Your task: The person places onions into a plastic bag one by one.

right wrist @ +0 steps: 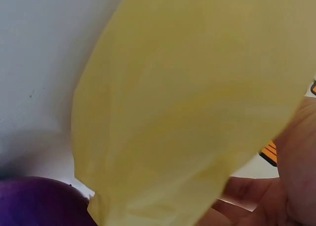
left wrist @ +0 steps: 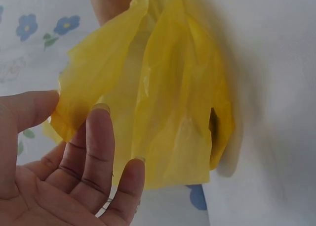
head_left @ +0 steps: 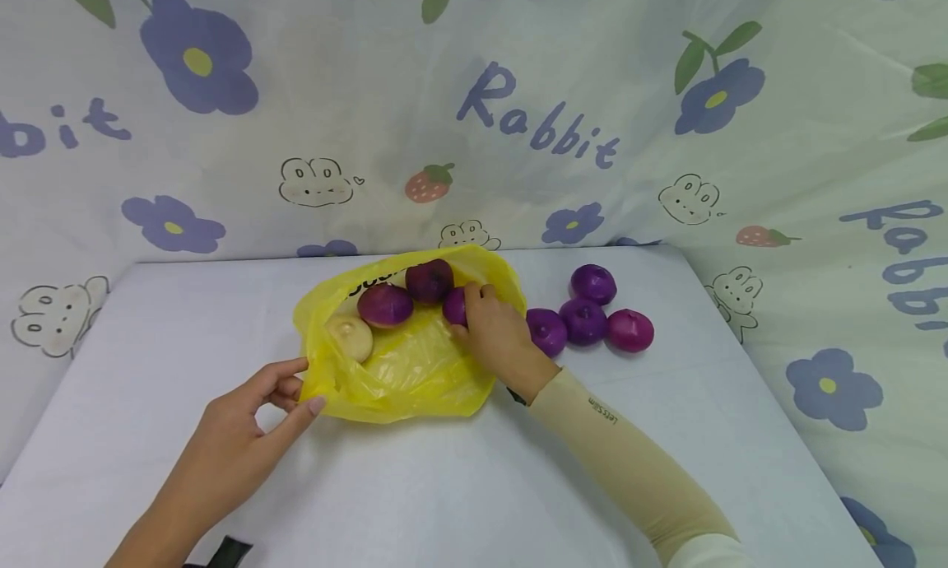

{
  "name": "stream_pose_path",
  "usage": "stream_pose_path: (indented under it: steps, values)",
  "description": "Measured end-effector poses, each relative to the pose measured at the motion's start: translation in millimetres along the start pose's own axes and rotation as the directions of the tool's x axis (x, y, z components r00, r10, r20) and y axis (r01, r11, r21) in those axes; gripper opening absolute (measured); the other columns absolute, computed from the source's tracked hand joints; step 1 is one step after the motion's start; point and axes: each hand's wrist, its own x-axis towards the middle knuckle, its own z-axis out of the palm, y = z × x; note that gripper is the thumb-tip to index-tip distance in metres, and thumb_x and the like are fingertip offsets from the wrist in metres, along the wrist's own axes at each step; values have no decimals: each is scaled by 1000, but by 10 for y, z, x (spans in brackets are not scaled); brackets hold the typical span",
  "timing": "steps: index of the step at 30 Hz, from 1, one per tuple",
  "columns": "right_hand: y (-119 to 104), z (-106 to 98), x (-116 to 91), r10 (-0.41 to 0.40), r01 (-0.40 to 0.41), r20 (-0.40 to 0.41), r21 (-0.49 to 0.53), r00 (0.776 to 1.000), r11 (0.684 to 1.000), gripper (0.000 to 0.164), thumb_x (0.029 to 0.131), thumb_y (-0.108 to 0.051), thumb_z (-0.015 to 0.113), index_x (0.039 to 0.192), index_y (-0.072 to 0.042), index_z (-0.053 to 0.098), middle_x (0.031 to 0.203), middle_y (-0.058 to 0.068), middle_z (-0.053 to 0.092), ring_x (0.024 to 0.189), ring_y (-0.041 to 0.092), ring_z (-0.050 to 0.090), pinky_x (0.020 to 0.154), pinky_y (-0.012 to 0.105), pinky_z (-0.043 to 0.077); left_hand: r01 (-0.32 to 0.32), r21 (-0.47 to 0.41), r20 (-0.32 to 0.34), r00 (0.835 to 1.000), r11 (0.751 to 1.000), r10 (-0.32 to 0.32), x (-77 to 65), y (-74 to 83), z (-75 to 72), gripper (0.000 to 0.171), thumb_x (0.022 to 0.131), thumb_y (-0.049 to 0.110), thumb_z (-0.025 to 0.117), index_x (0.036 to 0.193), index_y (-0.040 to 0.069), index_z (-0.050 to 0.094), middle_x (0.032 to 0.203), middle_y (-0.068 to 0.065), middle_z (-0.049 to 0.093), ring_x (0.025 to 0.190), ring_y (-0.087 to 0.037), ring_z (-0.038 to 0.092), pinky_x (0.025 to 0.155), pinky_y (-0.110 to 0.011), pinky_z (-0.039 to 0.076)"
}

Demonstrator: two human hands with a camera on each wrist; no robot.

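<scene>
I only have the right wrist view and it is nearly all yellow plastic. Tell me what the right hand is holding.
Observer: The right hand grips a purple onion at the yellow bag's mouth.
Operator: Report what is already in the bag.
Observer: Two more purple onions and one pale onion.
Operator: Say what the left hand is doing.
Observer: The left hand pinches the bag's near edge.
Operator: Count the onions outside.
Observer: Four purple ones lie on the table, right of the bag.

We see bright, even light, soft shadows under the yellow bag (head_left: 400, 370), and a blurred, too-close right wrist view.
</scene>
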Motion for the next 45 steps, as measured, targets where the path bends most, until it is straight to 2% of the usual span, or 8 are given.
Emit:
stream_pose_path:
  steps: [13,21,30,35,45]
  values:
    - [-5,4,6,19,-19,-3,-5,1000,1000,56,98,-41,74,133,-4,51,119,19,60,84,33,67,75,45,61,-3,-6,7,1000,1000,3,-10,30,-25,45,98,29,78,136,10,64,100,8,68,91,-7,60,79,-9,40]
    - [9,-32,-103,-7,7,-40,-11,999,1000,64,96,-45,76,136,-5,47,122,16,54,78,33,67,68,45,61,-11,-8,-2,1000,1000,11,-11,25,-33,44,98,27,77,136,9,64,100,7,68,91,-7,60,80,-5,41]
    - [-16,-171,-273,-64,61,-79,-38,995,997,60,97,-41,76,139,-5,52,126,16,57,92,32,70,78,45,61,3,13,1,1000,1000,-3,-9,12,-34,46,98,30,77,137,9,64,101,7,68,91,-8,60,78,-9,44]
    - [0,-328,-446,-90,90,-98,-2,991,996,61,99,-43,73,143,-6,55,135,14,58,101,30,69,81,44,61,-9,0,-9,1000,1000,9,-12,13,-27,45,98,28,78,136,9,64,101,7,68,91,-6,60,76,-9,44]
    - [249,-553,-801,-109,115,-167,26,980,993,59,97,-42,75,143,-9,58,143,11,60,121,31,65,90,47,58,-13,-13,-15,1000,1000,13,-10,12,-25,44,97,27,78,136,11,64,101,6,68,90,-4,60,77,-7,43]
